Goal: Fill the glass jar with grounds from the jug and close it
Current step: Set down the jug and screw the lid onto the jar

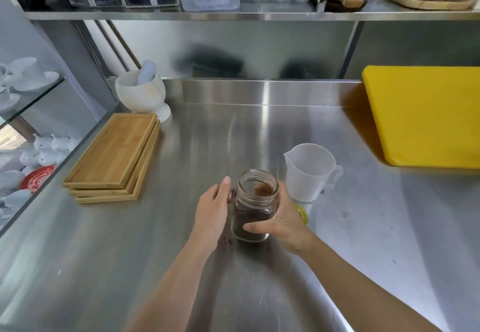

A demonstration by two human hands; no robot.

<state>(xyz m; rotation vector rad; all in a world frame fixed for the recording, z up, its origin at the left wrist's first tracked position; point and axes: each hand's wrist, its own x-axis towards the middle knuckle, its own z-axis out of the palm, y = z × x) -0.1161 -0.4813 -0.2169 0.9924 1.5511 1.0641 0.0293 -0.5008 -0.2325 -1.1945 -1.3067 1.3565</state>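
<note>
A glass jar (255, 201) with a side handle stands open on the steel counter, dark grounds filling most of it. My right hand (281, 218) wraps around its right side, thumb across the lower front. My left hand (214, 208) rests against the jar's handle on the left, fingers loosely curled at it. A translucent plastic jug (309, 171) stands upright and looks empty just behind and to the right of the jar. A yellow lid (302, 213) lies flat on the counter, mostly hidden behind my right hand.
A few spilled grounds (228, 240) lie by the jar's base. A stack of wooden boards (114, 158) sits to the left, a white mortar with pestle (142, 92) behind it. A yellow cutting board (426, 116) lies at right. A shelf runs overhead.
</note>
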